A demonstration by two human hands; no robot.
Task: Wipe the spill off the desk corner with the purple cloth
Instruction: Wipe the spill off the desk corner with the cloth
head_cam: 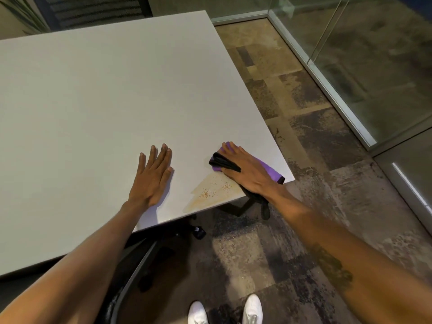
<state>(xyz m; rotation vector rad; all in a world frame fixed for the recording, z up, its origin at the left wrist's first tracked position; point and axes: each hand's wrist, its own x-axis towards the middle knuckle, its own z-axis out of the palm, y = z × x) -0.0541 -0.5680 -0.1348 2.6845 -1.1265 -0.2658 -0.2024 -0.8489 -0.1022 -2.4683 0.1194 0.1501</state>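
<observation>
Both hands flat; right hand [245,170] presses purple cloth [268,168] beside spill [210,192].

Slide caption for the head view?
Right hand presses purple cloth beside tan spill at desk corner; left hand flat.

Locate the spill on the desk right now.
Head view: the spill sits at the desk's near right corner, on the front edge, between the flat left hand and the right hand pressing the purple cloth.

One table [93,101], one purple cloth [268,168], one spill [210,192], two hands [152,176] [247,171], two white shoes [197,313] [252,309].
</observation>
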